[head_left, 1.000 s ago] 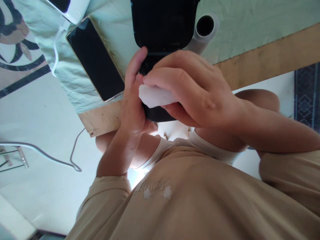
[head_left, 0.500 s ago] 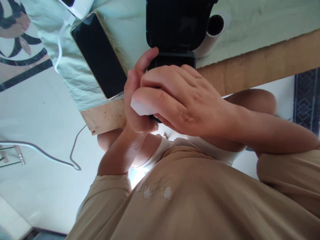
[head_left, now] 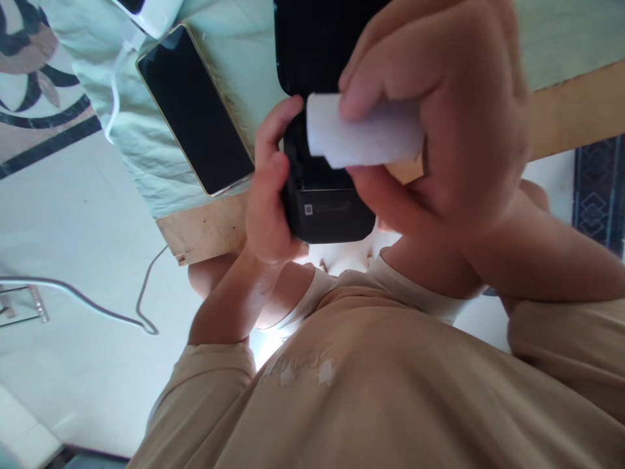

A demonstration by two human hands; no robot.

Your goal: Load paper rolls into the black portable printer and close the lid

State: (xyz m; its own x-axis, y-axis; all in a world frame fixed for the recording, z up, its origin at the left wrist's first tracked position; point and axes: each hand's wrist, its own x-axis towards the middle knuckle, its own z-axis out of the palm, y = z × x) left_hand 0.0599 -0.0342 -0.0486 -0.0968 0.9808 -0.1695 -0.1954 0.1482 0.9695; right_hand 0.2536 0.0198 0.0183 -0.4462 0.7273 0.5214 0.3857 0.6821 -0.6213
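Note:
A white paper roll (head_left: 364, 133) is pinched between the thumb and fingers of my right hand (head_left: 469, 124), lying sideways over a black portable printer (head_left: 332, 218). My left hand (head_left: 271, 208) grips the printer's left side, its thumb and index finger along the edge. The printer's black lid (head_left: 317, 49) is flipped open toward the far side. Its bay is partly covered by the roll, so I cannot tell whether they touch. A small square code label shows on the near part of the body.
Left of the printer lies a phone (head_left: 195, 111) with a dark screen on the green cloth (head_left: 239, 39). A white device (head_left: 156, 13) with a white cable (head_left: 117, 98) sits at the far left. The wooden table edge (head_left: 205, 225) runs along the near side.
My right hand has lifted off the printer and moved right and up, uncovering the printer's body and the roll. The roll standing right of the lid is no longer visible. My left hand keeps its grip.

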